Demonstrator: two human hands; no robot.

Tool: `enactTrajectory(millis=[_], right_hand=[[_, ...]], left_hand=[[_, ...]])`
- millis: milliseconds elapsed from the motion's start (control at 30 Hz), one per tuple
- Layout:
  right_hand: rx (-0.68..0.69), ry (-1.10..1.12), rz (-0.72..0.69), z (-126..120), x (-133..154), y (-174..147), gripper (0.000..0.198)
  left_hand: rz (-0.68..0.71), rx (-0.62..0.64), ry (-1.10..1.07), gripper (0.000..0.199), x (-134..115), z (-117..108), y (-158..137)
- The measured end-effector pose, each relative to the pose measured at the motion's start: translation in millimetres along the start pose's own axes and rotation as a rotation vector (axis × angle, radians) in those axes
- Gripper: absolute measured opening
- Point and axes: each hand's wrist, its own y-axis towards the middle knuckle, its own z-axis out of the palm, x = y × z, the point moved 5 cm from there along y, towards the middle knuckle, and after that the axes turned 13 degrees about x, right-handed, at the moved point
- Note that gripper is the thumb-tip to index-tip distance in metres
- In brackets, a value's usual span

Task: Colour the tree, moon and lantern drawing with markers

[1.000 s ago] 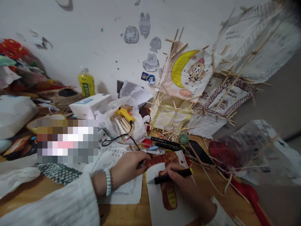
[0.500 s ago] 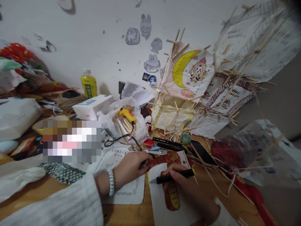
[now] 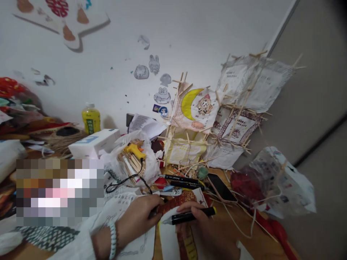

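Note:
My right hand [image 3: 202,225] grips a black marker pen [image 3: 187,216] with a yellow end. Its pale tip points left and rests at or just over the white paper [image 3: 166,234], near a yellow line along the left edge. On that paper is a drawing coloured red-brown and yellow, partly covered by my right hand. My left hand [image 3: 141,216], with a pale blue bead bracelet [image 3: 112,236] at the wrist, lies at the paper's upper left, fingers curled and thumb pressed on its edge. Beneath my left forearm lies another sheet [image 3: 143,242] with line drawings.
Behind my hands lie more black markers [image 3: 181,178], nail clippers [image 3: 172,192] and a phone [image 3: 222,188]. A yellow glue gun [image 3: 135,148] rests on a bag of sticks. Stick-framed paper lanterns [image 3: 195,108] stand at the back, with a drink bottle [image 3: 91,119] at left.
The camera view has tilted up and shifted, so the hands and table appear lower and further left. My right hand still holds the marker near the paper's left edge.

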Motion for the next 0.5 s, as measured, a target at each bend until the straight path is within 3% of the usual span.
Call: enactTrajectory(millis=[167, 367, 500], right_hand=[[0.161, 0.058, -0.045, 9.3, 1.1, 1.7, 0.038], [0.120, 0.054, 0.032, 15.1, -11.8, 8.5, 0.033], [0.201, 0.015, 0.039, 21.9, -19.5, 16.1, 0.042]], left_hand=[[-0.046, 0.054, -0.020, 0.011, 1.4, 1.5, 1.4], [-0.052, -0.004, -0.003, 0.016, 5.8, 2.9, 2.1], [-0.064, -0.028, -0.035, 0.014, 6.7, 2.8, 2.6]])
